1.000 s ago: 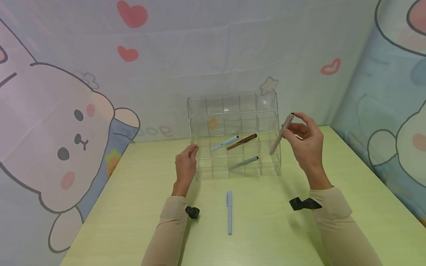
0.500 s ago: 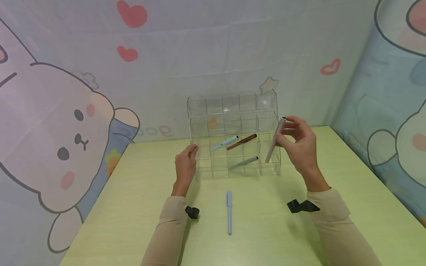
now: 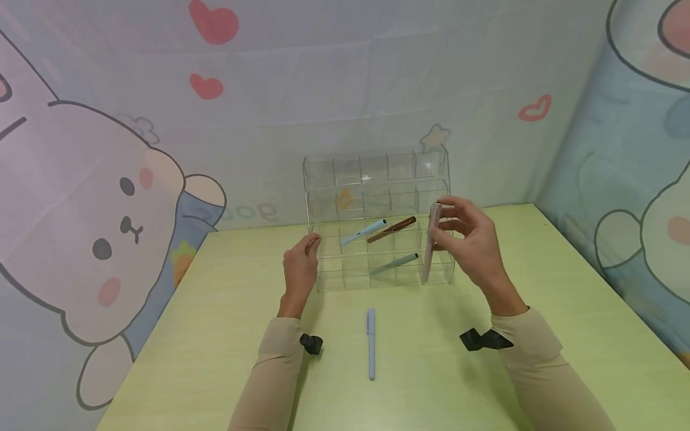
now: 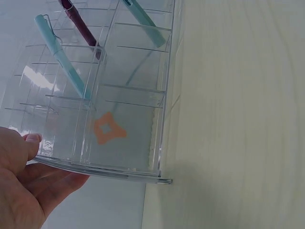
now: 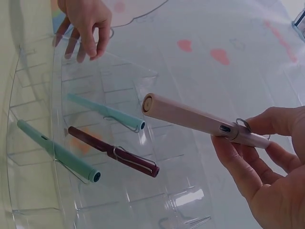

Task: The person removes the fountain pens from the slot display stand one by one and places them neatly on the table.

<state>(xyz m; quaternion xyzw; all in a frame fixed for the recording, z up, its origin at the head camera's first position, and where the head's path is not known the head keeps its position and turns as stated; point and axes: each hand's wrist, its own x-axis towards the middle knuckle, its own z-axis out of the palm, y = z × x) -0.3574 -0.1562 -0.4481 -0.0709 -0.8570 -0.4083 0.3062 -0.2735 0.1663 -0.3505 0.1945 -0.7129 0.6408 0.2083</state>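
My left hand (image 3: 300, 263) grips the left side panel of a clear acrylic pen rack (image 4: 128, 172), thumb (image 4: 33, 143) on one face and fingers behind. In my right hand (image 3: 474, 242) a pale pink pen (image 3: 429, 254) with a wire clip (image 5: 243, 124) is pinched near its capped end. The pen points steeply down, its lower end overlapping the rightmost front compartments in the head view. Three pens lean in the rack: a light blue pen (image 3: 363, 231) and a dark red pen (image 3: 392, 230) in the second row up, and a green pen (image 3: 396, 264) in the front row.
A pale lavender-blue capped pen (image 3: 371, 344) lies on the light yellow-green table (image 3: 215, 335) in front of the rack. Behind the rack hangs a printed cloth backdrop (image 3: 302, 96), which continues along both sides.
My right hand has moved left and down with the pink pen, which now stands more upright and lower at the rack's right front. The left hand keeps its hold.
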